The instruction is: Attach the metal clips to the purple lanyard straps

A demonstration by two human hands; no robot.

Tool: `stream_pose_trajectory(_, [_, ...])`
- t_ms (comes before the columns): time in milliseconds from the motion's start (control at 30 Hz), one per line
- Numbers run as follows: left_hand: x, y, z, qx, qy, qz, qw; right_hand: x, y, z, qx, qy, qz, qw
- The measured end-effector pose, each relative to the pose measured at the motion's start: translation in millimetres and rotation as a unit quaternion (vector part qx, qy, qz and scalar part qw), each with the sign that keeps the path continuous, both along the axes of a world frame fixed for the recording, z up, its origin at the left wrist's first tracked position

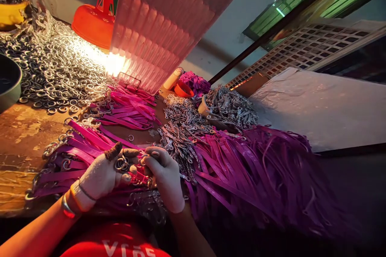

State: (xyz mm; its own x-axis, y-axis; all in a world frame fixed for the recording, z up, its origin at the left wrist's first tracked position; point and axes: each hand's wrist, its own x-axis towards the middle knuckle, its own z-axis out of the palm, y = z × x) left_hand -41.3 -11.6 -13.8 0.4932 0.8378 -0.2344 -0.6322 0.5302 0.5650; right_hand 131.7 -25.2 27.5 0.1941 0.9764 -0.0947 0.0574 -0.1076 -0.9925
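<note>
Metal rings point(122, 164), probably light, stiff, slick, seem best rim-pinched; the left hand point(104, 174) cradles several, the right hand point(167, 178) pinches an indistinct piece point(142, 162).

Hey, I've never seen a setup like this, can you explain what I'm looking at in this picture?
Sure. There's no machine here, just a person working with two hands in pale gloves. The one picture comes from a camera worn on that person's head, looking forward and down.

The left hand holds a few loose rings. The right hand pinches close to the left fingertips, though what it grips is too small to make out.

On the table lie a big heap of metal rings at the left, pink straps beyond the hands, a pile of small metal parts, and purple straps at the right. A red lamp lights it.
</note>
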Motion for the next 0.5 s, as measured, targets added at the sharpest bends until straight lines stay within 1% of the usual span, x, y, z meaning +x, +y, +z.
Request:
stream_pose_trajectory(67, [1.7,-0.1,-0.1,-0.009,0.008,-0.017,1.0,0.4,-0.3,-2.4,0.009,-0.021,0.0,1.0])
stream_pose_trajectory(133, [5.0,-1.1,2.7,-0.005,0.045,-0.025,0.999,0.9,-0.4,-4.8,0.023,-0.043,-0.007,0.999])
stream_pose_trajectory(233, [11.7,-5.5,11.2,0.029,0.12,-0.03,0.992,0.8,-1.5,-8.9,0.039,-0.056,-0.018,0.998])
stream_pose_trajectory(333, [18.6,-11.3,15.4,0.048,0.144,-0.02,0.988,0.0,-5.2,-14.6,0.088,-0.088,-0.027,0.992])
stream_pose_trajectory(433, [24.1,-15.4,9.7,0.064,0.15,0.011,0.987,-0.4,-11.1,-21.1,0.158,-0.162,-0.038,0.973])
stream_pose_trajectory(500, [26.9,-17.1,4.4,0.073,0.166,0.032,0.983,-0.3,-14.5,-24.1,0.185,-0.195,-0.043,0.962])
